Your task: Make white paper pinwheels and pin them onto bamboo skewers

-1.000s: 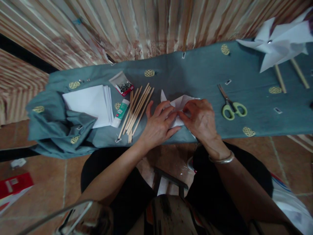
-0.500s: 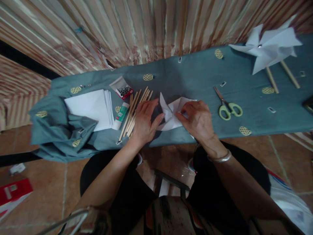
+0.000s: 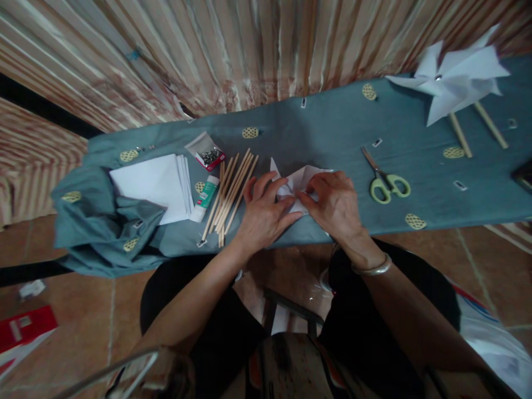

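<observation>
A white paper pinwheel [image 3: 306, 177] with folded-in flaps lies on the cloth-covered table before me. My right hand [image 3: 334, 202] is closed on it, thumb and fingers pinching near its middle. Over its left side my left hand [image 3: 266, 213] has curled fingers and an outstretched thumb, gripping the paper by the centre. Both hands hide much of the folds. Just left of my left hand lie several thin wooden sticks [image 3: 233, 188], and a green-and-white glue stick [image 3: 206, 198] is beside them. Green-handled scissors [image 3: 384, 183] rest open to the right of my right hand.
A small open box of metal pins [image 3: 210, 157] stands behind the sticks. At the left is a stack of white paper [image 3: 153, 185] by bunched blue-green cloth [image 3: 95, 216]. White pinwheels [image 3: 457, 77] on sticks lie at the far right. A striped curtain [image 3: 266, 50] hangs behind.
My left hand has moved right from beside the sticks onto the pinwheel's left side and centre. My right hand keeps its pinch on the paper.
</observation>
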Available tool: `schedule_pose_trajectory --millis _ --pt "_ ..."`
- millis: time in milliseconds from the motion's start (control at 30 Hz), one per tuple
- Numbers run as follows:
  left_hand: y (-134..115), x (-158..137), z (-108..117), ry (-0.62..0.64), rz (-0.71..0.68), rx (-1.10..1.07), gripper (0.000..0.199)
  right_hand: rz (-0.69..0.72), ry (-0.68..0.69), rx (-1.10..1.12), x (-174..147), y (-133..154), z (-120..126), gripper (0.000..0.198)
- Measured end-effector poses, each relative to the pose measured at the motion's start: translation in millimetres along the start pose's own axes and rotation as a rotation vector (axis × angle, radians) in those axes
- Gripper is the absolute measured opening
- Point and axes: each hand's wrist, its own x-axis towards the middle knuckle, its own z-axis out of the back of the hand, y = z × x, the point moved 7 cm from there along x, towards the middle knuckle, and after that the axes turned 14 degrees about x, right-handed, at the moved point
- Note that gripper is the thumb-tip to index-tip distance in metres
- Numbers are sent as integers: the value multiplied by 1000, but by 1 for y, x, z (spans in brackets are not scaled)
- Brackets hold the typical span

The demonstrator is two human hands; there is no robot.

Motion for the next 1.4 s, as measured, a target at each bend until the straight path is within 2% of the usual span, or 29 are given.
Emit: schedule_pose_trajectory --millis 333,667,833,1100,1200,1400 --pt "-1 2 -3 -16 10 34 47 11 10 -65 1 1 0 19" --pt "-4 5 -3 24 -28 62 48 24 13 -73 -1 1 -2 18" --pt "-5 6 -2 33 -28 75 46 19 -4 -27 -1 0 -2 19" --pt "-6 6 0 16 -50 99 51 -14 -57 164 0 -8 5 16" --pt "-6 6 0 29 -40 88 50 -32 -83 164 0 -8 6 15" --pt "-6 7 1 48 -20 68 47 -34 -45 142 -1 -7 0 14"
